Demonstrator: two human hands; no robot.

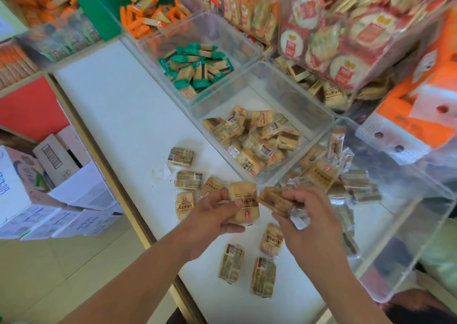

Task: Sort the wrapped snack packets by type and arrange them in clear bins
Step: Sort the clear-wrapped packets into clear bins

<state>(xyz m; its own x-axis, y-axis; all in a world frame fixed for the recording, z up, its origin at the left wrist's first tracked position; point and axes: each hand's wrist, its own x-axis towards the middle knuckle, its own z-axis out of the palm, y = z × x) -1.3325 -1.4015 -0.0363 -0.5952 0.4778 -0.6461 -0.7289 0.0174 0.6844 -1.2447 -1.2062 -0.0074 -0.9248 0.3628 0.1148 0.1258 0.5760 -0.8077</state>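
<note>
My left hand (214, 216) grips a tan cracker packet (245, 201) above the white counter (118, 115). My right hand (312, 221) pinches a darker brown packet (273, 201) right beside it. Several loose tan packets (188, 179) lie on the counter around and below my hands. A clear bin (319, 112) just beyond my hands holds a heap of the same tan packets. To its right a larger clear bin (405, 254) holds brown and clear-wrapped packets. A farther bin (217, 30) holds green-wrapped packets (195, 66).
Bins of orange packets (148, 14) and round red-labelled crackers (346, 34) stand at the back. An orange carton (418, 96) sits at the right. Cardboard boxes (57, 175) stand on the floor left of the counter's wooden edge.
</note>
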